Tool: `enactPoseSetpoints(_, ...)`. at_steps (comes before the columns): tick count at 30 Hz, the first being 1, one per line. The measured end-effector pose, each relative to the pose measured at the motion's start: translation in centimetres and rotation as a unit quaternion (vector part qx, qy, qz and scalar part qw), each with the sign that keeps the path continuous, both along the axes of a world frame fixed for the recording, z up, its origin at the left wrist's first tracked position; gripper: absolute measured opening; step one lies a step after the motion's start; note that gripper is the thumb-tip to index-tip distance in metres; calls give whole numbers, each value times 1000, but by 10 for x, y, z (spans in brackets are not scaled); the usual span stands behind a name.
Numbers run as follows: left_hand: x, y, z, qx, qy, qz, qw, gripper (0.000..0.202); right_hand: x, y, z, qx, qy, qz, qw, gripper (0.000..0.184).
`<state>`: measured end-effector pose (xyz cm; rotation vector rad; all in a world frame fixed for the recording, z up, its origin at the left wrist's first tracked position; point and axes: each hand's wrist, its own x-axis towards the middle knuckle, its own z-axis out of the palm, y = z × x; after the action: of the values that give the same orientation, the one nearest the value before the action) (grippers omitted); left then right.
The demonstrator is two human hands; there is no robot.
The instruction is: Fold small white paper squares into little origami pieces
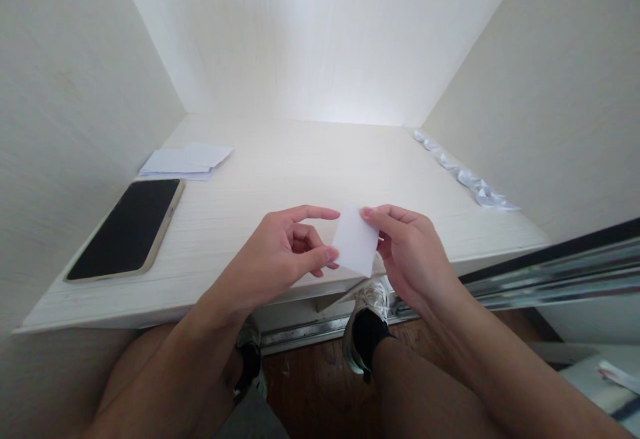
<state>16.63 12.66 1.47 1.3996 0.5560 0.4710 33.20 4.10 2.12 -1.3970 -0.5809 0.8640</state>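
Observation:
A small white piece of paper (pixel 356 242) is held up over the front edge of the shelf. My right hand (pixel 410 242) pinches its upper right corner, thumb on top and the other fingers behind. At its left side is my left hand (pixel 285 246). The left thumb and a finger beneath it meet the lower left corner, while the index finger stretches to the upper left corner. Along the right wall lies a row of several small folded or crumpled white paper pieces (pixel 465 176). A stack of white paper sheets (pixel 185 160) rests at the left.
A phone (pixel 127 229) with a dark screen and pale case lies at the shelf's left front. White panels enclose the shelf (pixel 280 159) at the back and sides. A metal-edged rail (pixel 560 272) runs at the right. My shoes (pixel 373 299) are below the front edge.

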Motion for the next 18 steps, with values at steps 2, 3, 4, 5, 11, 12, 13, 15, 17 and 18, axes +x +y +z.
enactPoseSetpoints(2, 1, 0, -3, -31, -21, 0, 999, 55, -2, 3, 0, -12, 47, 2, 999, 25)
enactPoseSetpoints(3, 2, 1, -4, -48, -32, 2, 998, 58, -3, 5, 0, -17, 71, 1, 997, 22)
enactPoseSetpoints(4, 2, 0, -6, -67, -41, 4, 997, 60, -4, 7, -1, -23, 94, -4, 995, 19)
enactPoseSetpoints(5, 3, 0, -7, -87, -48, 5, 995, 61, -4, 9, -2, -29, 116, -9, 993, 15)
enactPoseSetpoints(11, 6, -5, -11, -158, -93, 2, 983, 44, -1, 18, -5, -66, 201, -16, 977, 8)
enactPoseSetpoints(12, 6, -6, -11, -126, -92, 2, 988, 40, -1, 19, -5, -70, 213, -16, 974, 11)
enactPoseSetpoints(13, 5, -6, -11, -75, -85, 3, 994, 38, 0, 19, -3, -73, 226, -15, 971, 14)
enactPoseSetpoints(15, 6, -8, -12, 75, -64, 27, 995, 36, -1, 18, 0, -81, 250, -10, 965, 15)
enactPoseSetpoints(17, 7, -10, -13, 246, -53, 76, 965, 27, -4, 17, 2, -94, 268, 4, 959, 15)
enactPoseSetpoints(18, 8, -11, -14, 316, -56, 104, 941, 19, -7, 17, 3, -102, 275, 14, 956, 15)
